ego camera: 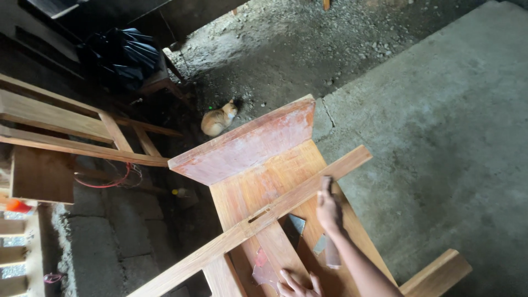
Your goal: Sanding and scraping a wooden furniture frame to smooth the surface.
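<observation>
Head view of an unfinished wooden furniture frame (264,181). The right hand (328,212) has its fingers closed around a small sanding block (326,184), pressed against the diagonal wooden rail (286,206). The left hand (298,285) lies flat, fingers spread, on the near board. The far panel (247,144) looks patchy, so sanding seems partial. Sandpaper scraps (263,269) litter the frame; a cat (218,119) sits beyond.
</observation>
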